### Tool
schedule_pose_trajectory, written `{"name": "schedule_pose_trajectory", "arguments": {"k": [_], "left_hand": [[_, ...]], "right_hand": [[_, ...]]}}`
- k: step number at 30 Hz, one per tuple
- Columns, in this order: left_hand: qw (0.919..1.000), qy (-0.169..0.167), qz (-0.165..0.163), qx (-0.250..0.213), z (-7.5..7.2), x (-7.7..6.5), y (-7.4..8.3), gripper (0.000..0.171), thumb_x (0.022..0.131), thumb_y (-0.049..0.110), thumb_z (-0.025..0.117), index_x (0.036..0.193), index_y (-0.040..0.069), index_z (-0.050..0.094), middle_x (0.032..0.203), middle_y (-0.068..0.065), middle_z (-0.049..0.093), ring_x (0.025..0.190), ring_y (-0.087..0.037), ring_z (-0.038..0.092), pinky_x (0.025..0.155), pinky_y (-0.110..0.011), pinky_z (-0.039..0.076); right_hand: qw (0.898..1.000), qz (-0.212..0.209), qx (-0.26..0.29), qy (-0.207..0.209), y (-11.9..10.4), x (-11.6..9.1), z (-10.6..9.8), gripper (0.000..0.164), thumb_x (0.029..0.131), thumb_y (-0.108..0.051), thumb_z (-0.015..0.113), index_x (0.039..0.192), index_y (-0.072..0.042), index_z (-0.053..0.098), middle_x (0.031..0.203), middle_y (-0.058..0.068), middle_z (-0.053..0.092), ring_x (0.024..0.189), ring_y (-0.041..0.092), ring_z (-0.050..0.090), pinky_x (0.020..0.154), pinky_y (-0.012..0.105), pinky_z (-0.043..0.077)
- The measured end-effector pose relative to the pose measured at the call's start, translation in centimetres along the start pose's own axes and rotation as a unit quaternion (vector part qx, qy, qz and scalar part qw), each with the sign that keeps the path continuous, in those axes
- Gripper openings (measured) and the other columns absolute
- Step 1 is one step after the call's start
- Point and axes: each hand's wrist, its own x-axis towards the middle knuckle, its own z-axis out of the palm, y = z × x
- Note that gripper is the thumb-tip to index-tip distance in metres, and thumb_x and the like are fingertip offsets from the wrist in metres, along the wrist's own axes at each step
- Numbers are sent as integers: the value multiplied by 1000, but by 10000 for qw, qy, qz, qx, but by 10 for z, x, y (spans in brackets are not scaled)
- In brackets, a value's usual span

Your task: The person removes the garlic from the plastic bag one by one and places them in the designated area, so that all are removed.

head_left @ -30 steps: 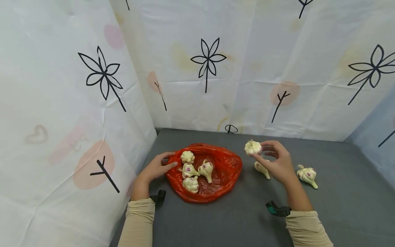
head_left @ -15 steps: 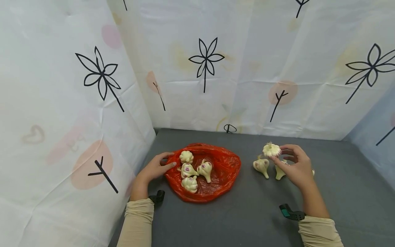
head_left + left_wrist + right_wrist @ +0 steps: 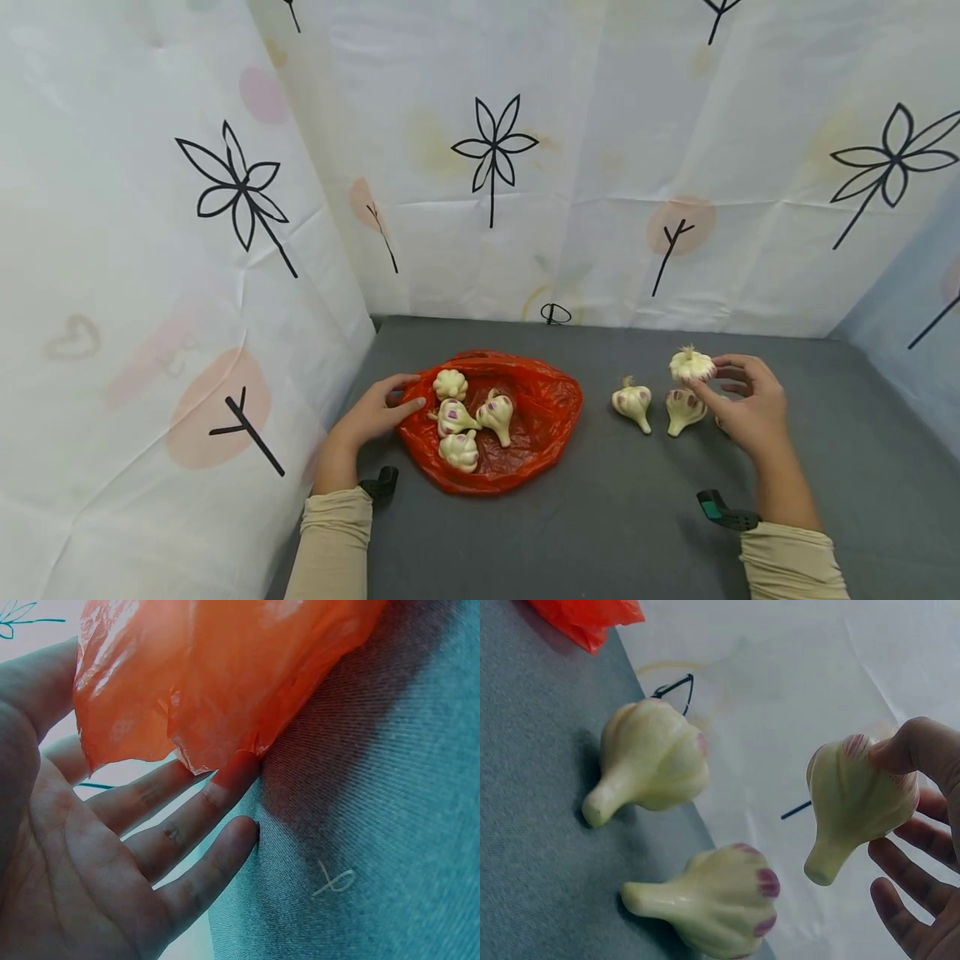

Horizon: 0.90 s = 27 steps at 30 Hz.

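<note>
My right hand point(image 3: 750, 404) pinches a garlic bulb point(image 3: 692, 364) between thumb and fingers, raised above the table; the right wrist view has its stem pointing down. Just below it on the table lies a second garlic bulb point(image 3: 685, 410), with another garlic bulb point(image 3: 632, 403) to its left. A further bulb is mostly hidden behind the right hand. At the left, my left hand point(image 3: 375, 412) rests against the rim of a red plastic bag point(image 3: 551, 417), thumb over the edge. Its fingers point(image 3: 199, 889) are spread and fairly straight. Several bulbs, among them a garlic bulb point(image 3: 496, 418), lie inside.
A dark grey table point(image 3: 540, 542) carries everything. White cloth walls point(image 3: 585, 250) with printed flowers stand at the back and left, close beside the left arm. A bluish panel point(image 3: 911, 308) bounds the right side.
My right hand has carried the garlic bulb to the right, passing over the bulbs on the table and uncovering two of them. The left hand and bag have stayed put.
</note>
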Motion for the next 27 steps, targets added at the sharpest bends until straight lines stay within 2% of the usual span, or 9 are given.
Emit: {"name": "schedule_pose_trajectory", "arguments": {"k": [8,16,22,27], "left_hand": [[10000,2,-18,-20,1,0,0,61,105,37,68,157,9,51,160,-25,48,142,-51,52,109,-59,53],[10000,36,-20,26,0,1,-1,60,105,37,68,156,10,52,159,-25,49,140,-51,53,108,-59,53],[10000,23,8,19,0,2,-2,60,105,38,68,156,10,51,159,-25,48,140,-51,53,107,-58,54],[10000,21,32,-3,0,1,-2,61,105,37,68,156,10,51,159,-25,48,140,-51,53,108,-59,53]], "right_hand": [[9979,553,-316,132,4,2,-16,47,87,-10,89,127,1,68,111,-28,48,99,-19,51,85,2,41],[9953,825,-422,294,16,2,-32,47,90,-14,86,128,3,66,109,-32,46,97,-19,49,83,3,39],[9909,1152,-568,406,22,2,-43,45,92,-16,83,129,3,64,107,-31,43,95,-19,48,82,4,39],[9832,1579,-744,528,28,1,-52,47,92,-20,84,130,0,64,106,-32,40,94,-20,45,83,5,41]]}}
